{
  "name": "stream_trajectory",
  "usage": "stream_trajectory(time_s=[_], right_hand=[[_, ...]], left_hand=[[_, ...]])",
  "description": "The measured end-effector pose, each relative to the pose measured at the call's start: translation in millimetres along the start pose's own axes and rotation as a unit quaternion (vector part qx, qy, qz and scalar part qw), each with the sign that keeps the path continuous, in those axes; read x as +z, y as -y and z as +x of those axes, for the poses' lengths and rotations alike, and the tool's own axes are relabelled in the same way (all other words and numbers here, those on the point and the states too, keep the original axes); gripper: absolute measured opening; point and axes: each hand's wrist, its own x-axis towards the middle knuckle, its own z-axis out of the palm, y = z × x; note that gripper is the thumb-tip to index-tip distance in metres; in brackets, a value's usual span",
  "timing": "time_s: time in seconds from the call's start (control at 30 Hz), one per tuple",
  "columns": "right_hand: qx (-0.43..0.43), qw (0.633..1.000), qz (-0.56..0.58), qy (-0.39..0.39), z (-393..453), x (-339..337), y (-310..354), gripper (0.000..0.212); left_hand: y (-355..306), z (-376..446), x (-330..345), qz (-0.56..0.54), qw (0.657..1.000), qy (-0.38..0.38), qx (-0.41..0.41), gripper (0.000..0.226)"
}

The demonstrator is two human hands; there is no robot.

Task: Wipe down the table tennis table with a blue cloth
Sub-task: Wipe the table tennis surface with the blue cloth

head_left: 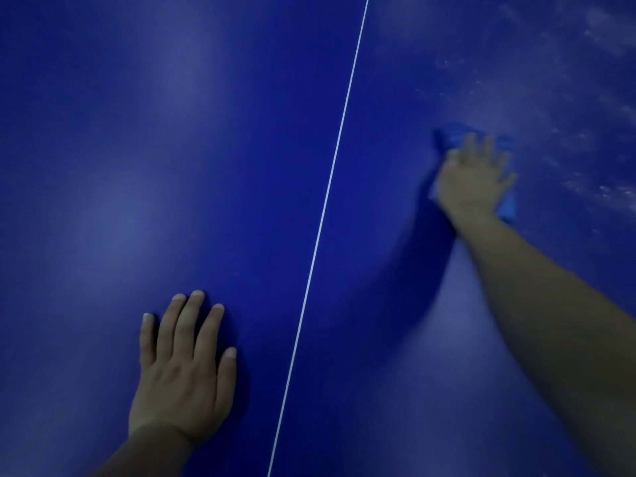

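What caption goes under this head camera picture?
Right hand presses blue cloth on dusty table; left hand rests flat.

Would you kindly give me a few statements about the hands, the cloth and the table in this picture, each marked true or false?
1. The right hand presses flat on the blue cloth. True.
2. The left hand holds a second cloth. False: it rests bare and flat on the table.
3. Both hands lie on the same side of the white line. False: the left hand is on its left, the right hand on its right.
4. Whitish smears show on the table beyond the cloth, at upper right. True.
5. The cloth lies across the white line. False: it lies well to the right of it.
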Motion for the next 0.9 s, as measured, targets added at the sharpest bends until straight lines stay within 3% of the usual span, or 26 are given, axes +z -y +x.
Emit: stream_trajectory(time_s=[0.07,0.1,0.17,0.23,0.3,0.37,0.43,0.5,0.6,0.67,0.73,0.8,0.9], right_hand=[[-0.200,0.979,-0.029,0.008,-49.6,17.1,45.1,0.055],[-0.304,0.951,-0.041,0.027,-73.0,24.8,59.6,0.056],[-0.403,0.911,-0.044,0.071,-84.6,26.3,60.9,0.058],[-0.345,0.936,-0.057,0.045,-45.2,17.4,33.5,0.056],[-0.212,0.975,-0.062,0.027,5.2,3.8,-12.9,0.055],[-0.116,0.992,-0.022,0.050,30.3,-9.6,-53.2,0.056],[-0.119,0.992,-0.014,0.039,6.3,-10.9,-70.3,0.055],[-0.194,0.980,-0.031,0.019,-49.8,-4.7,-83.9,0.052],[-0.377,0.923,-0.044,0.055,-141.4,4.3,-113.6,0.052],[-0.456,0.884,-0.056,0.085,-133.8,0.4,-123.6,0.052],[-0.424,0.902,-0.059,0.056,-80.8,-6.5,-112.1,0.056],[-0.292,0.954,-0.054,0.042,-23.0,-12.6,-101.3,0.054],[-0.178,0.983,-0.037,0.039,8.1,-15.6,-109.0,0.055]], left_hand=[[-1.8,0.1,0.7,-0.001,1.000,-0.006,0.000,0.061],[-1.6,0.1,0.9,0.000,1.000,-0.010,0.000,0.061],[-1.4,-0.1,1.0,0.000,1.000,-0.014,0.001,0.061],[-1.7,0.3,0.2,-0.003,1.000,-0.017,0.001,0.061],[-2.7,0.2,0.7,-0.003,1.000,-0.018,0.000,0.061],[-2.2,0.1,1.6,-0.002,1.000,-0.018,0.000,0.061],[-0.6,-0.6,2.0,0.002,1.000,-0.015,0.000,0.062],[-0.1,-1.2,2.7,0.003,1.000,-0.015,-0.001,0.062],[-0.8,-0.8,4.7,0.002,1.000,-0.019,0.000,0.062],[-0.1,-0.7,4.9,0.007,1.000,-0.020,0.001,0.062],[0.3,-0.9,4.9,0.012,1.000,-0.022,0.000,0.063],[-0.2,-1.4,5.7,0.014,1.000,-0.027,0.003,0.062],[-1.0,-0.7,5.9,0.013,0.999,-0.034,0.003,0.062]])
